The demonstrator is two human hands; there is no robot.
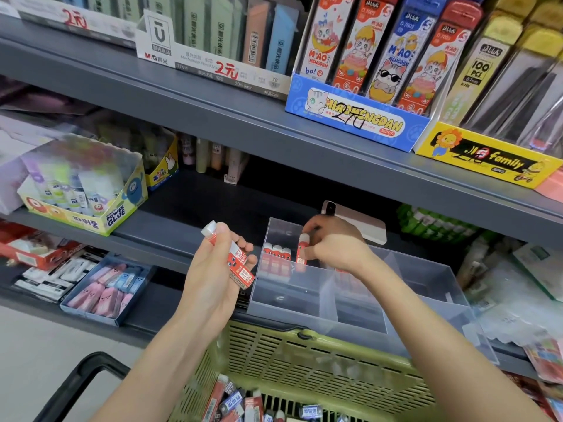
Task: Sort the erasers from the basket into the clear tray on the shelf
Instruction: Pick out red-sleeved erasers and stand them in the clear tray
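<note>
My left hand grips a small stack of red-sleeved erasers just left of the clear tray. My right hand reaches into the tray's back-left compartment and pinches one red eraser, upright. Three red erasers stand in a row to its left in that compartment. The green basket sits below the tray, with several red and blue erasers at its bottom.
A phone lies on the shelf behind the tray. A glue-stick box stands at left, a blue box of pink erasers on the lower shelf. The upper shelf edge overhangs. The basket's black handle is at lower left.
</note>
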